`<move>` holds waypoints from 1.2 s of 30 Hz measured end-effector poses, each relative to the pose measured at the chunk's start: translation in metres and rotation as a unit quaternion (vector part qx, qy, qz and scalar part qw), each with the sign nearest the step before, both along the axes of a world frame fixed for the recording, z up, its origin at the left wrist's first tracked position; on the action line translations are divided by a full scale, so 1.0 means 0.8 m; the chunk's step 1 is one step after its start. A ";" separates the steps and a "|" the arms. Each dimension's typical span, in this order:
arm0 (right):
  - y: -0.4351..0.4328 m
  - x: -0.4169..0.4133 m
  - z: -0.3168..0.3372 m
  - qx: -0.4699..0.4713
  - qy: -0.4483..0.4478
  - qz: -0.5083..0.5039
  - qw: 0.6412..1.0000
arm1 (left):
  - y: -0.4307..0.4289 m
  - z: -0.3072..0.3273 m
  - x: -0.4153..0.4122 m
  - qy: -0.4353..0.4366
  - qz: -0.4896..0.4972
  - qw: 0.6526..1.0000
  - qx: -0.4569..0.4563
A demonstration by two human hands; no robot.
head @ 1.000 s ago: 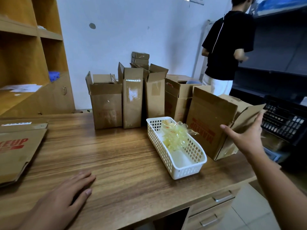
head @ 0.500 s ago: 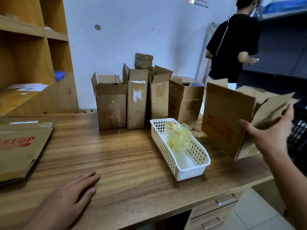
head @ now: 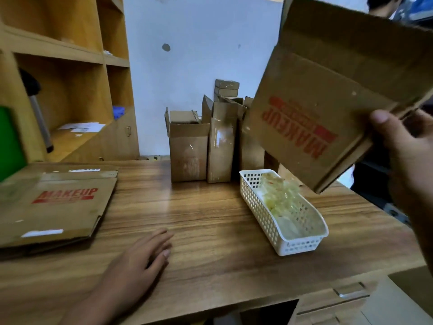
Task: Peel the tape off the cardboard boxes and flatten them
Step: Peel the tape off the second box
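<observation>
My right hand [head: 403, 156] grips the MAKEUP box [head: 328, 102], tilted above the white basket [head: 300, 246]; my left hand [head: 138, 261] lies flat, fingers straight, on the desk [head: 210, 219]

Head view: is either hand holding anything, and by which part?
Right hand grips the MAKEUP box at its lower right edge; left hand holds nothing.

The person's left hand [head: 138, 261], near the front edge, is bare, its fingernails cut short. The left forearm [head: 93, 308] behind it is bare down to the bottom edge. The right hand [head: 407, 156], large and blurred at the right, shows a short thumbnail above a bare right forearm [head: 424, 231].
</observation>
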State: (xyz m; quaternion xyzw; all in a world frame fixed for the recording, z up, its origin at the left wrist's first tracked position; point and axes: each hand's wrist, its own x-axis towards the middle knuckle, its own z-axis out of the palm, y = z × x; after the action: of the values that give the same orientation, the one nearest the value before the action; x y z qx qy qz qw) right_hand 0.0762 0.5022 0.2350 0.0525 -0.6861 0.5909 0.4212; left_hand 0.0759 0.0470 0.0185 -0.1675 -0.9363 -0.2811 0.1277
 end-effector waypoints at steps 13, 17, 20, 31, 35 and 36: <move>-0.218 -0.036 -0.074 -0.033 -0.295 0.273 0.915 | -0.039 0.101 0.093 0.280 0.054 0.954 0.096; -0.245 -0.046 -0.103 -0.031 -0.406 0.311 0.859 | -0.046 0.107 0.098 0.274 0.023 0.960 0.044; -0.253 -0.055 -0.118 -0.035 -0.465 0.304 0.831 | -0.044 0.106 0.090 0.243 -0.005 0.970 -0.010; -0.249 -0.084 -0.140 -0.019 -0.511 0.275 0.814 | -0.026 0.113 0.053 0.164 -0.017 0.970 -0.181; -0.249 -0.083 -0.164 -0.074 -0.488 0.292 0.819 | -0.026 0.111 0.043 0.156 -0.012 0.974 -0.161; -0.248 -0.079 -0.169 -0.092 -0.480 0.302 0.818 | -0.025 0.111 0.040 0.153 -0.010 0.976 -0.155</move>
State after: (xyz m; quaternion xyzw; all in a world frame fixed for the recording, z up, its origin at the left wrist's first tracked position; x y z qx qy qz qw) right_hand 0.0130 0.3034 0.1002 -0.0726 -0.6937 0.6988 -0.1585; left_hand 0.1081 0.0267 0.1075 -0.2361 -0.9359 -0.1051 0.2392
